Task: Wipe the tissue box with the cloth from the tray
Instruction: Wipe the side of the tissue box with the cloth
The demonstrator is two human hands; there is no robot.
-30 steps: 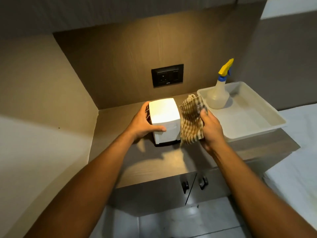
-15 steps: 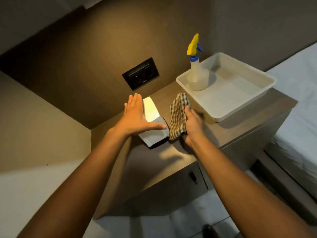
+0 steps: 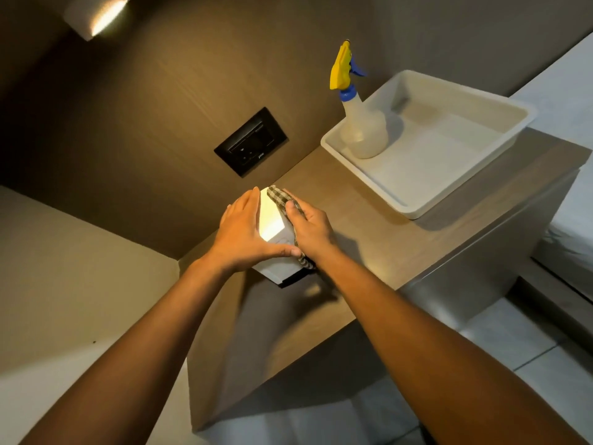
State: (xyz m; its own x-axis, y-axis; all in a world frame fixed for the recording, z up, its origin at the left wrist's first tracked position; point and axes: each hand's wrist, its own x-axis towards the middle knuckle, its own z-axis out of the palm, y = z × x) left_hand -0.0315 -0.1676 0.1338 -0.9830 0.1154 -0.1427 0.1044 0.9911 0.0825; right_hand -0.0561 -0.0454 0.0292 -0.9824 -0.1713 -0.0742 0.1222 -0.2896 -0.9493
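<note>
A white tissue box (image 3: 272, 220) stands on the wooden cabinet top (image 3: 369, 226), near the back wall. My left hand (image 3: 242, 234) lies flat against the box's left side, thumb across its front. My right hand (image 3: 309, 228) presses a brown checked cloth (image 3: 282, 197) against the box's right side and top edge. Much of the cloth is hidden under my fingers. The white tray (image 3: 475, 162) sits to the right on the same top.
A spray bottle (image 3: 361, 123) with a yellow and blue trigger stands in the tray's left corner. A black wall socket (image 3: 250, 142) is behind the box. A wall lamp (image 3: 96, 17) glows top left. A white bed (image 3: 571, 200) borders the cabinet on the right.
My right hand has brought the cloth from beside the box onto its right side and top. My left hand has settled closer on the box. The camera view has tilted.
</note>
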